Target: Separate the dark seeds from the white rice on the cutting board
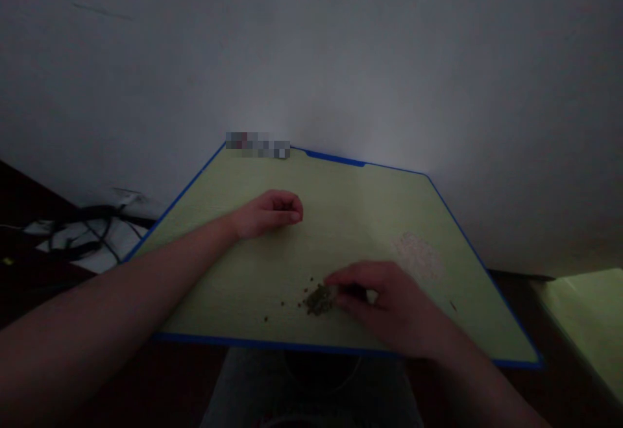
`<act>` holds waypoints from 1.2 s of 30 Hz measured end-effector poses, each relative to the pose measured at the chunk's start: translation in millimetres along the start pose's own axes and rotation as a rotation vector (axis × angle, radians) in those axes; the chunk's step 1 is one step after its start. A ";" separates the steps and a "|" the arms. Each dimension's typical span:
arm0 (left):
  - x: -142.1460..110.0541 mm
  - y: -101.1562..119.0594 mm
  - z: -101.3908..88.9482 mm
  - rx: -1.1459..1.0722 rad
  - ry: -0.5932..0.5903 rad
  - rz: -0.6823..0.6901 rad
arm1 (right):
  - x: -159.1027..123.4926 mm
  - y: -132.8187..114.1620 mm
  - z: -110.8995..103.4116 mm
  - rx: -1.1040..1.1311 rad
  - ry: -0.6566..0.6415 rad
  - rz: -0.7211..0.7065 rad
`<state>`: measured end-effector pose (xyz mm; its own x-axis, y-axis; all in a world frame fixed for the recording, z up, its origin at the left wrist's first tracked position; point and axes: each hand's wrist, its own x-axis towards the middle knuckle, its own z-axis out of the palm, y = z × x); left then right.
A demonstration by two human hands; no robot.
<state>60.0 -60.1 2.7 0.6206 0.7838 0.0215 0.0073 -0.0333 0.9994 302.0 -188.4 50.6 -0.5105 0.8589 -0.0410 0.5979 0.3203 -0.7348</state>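
Observation:
My right hand (389,301) is at the right side of a small heap of greenish-brown beans or seeds (318,299), near the table's front edge. Its thumb and fingers curve toward each other in a pinch at the heap; what lies between the tips is too dark to make out. A few loose beans are scattered left of the heap. Farther back, my left hand (272,211) rests on the table with its fingers curled in; anything inside is hidden. A flat spread of pale, rice-like grains (417,256) lies beyond my right hand.
The pale-topped table (341,201) has a blue rim and stands against a wall. A blurred-out item (257,145) lies at its back left corner. A small dark sliver (453,306) is near the right edge. Black cables (82,233) lie at left. Below the front edge sits a dark round container (321,369).

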 end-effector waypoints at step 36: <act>2.6 3.3 -14.9 -0.493 0.222 0.089 | 98.3 -59.9 35.6 -0.395 -0.873 -0.543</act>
<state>49.9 -49.0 6.4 0.4216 0.9049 0.0589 -0.4390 0.1469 0.8864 194.0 -137.4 66.5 -0.9334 0.0364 -0.3571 0.2373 0.8089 -0.5379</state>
